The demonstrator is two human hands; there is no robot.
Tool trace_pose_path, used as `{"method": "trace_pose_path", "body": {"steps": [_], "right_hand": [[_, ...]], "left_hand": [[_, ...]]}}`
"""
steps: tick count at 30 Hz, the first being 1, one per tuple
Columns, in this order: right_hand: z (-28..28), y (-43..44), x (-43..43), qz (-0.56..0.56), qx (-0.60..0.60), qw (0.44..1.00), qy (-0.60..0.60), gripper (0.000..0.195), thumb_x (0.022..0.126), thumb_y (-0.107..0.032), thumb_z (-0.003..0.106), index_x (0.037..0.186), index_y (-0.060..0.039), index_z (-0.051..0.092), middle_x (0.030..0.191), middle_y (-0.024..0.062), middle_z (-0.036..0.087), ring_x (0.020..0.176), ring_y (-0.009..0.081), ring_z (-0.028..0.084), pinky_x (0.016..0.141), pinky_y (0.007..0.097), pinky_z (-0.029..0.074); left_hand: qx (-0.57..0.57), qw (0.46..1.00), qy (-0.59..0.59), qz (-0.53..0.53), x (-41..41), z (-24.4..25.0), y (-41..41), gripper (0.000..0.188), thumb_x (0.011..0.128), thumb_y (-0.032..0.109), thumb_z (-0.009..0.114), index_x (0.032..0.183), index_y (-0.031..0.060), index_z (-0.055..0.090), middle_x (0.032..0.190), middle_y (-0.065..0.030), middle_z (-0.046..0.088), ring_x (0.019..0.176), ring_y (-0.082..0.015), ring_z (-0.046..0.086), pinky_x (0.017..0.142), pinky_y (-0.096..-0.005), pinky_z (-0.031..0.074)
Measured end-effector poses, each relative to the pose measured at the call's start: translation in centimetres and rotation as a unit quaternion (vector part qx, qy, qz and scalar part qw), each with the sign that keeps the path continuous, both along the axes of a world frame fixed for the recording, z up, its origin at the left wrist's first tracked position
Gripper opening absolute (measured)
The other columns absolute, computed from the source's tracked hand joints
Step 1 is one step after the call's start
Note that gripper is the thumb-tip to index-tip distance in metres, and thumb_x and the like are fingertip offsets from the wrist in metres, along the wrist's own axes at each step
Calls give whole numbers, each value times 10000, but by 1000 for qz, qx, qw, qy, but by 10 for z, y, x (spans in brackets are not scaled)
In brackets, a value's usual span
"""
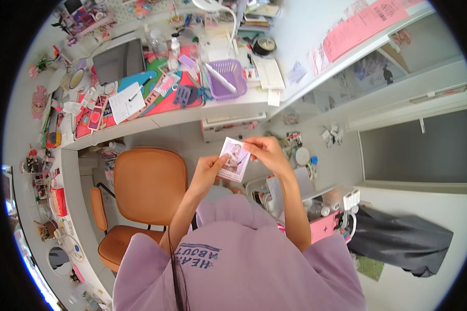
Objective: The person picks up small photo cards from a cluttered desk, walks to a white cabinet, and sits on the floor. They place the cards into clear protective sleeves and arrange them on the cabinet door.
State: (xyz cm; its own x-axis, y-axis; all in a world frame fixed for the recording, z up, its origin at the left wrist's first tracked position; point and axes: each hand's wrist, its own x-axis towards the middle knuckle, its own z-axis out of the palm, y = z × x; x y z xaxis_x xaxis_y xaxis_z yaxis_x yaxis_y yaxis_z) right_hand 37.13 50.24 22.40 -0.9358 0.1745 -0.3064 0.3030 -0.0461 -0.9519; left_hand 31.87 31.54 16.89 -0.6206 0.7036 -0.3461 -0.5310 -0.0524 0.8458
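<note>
A small rectangular stack of illustrated cards (234,159), or a thin box, is held up in front of my body. Its face carries a drawn figure with pale hair on a light purple ground. My left hand (209,171) grips the left edge, the thumb lying on the face. My right hand (267,153) pinches the upper right corner between thumb and fingers. Whatever lies behind the cards is hidden.
Beyond my hands runs a crowded white desk (171,120) with a purple plastic basket (214,93), a dark tablet (118,60) and blue-handled scissors (204,93). An orange chair (150,182) stands at left. A storage cart (323,194) with bottles is at right.
</note>
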Motion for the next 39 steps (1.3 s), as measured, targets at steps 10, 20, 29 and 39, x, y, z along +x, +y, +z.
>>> {"method": "trace_pose_path", "body": {"steps": [10,20,29,39], "right_hand": [[-9,20,21,-58,-16,996,64,137,792,-123,665,752,-9,600,608,-27,545,529,21,438,479,179,320],[-10,34,48,-101,-76,985,113,217,771,-142,704,624,-42,580,552,-31,515,478,24,425,445,180,296],[-1,36,55,-150,-109,969,162,205,829,-152,640,691,-2,613,552,-26,513,483,23,429,451,183,304],[-6,36,53,-84,-32,987,132,160,819,-126,637,740,13,629,589,-27,529,502,23,422,452,188,307]], "left_hand": [[-14,986,116,115,30,23,36,257,796,24,636,1032,-35,551,764,-59,652,657,-82,610,558,-190,457],[-22,961,59,269,65,28,40,153,791,33,654,919,-47,630,768,-48,655,636,-60,587,542,-187,455],[81,969,-49,227,65,22,31,185,894,160,544,967,3,610,924,-69,646,819,-137,633,721,-290,547],[47,973,13,225,58,33,41,145,871,101,573,969,3,618,884,-41,650,760,-78,601,665,-224,484]]}}
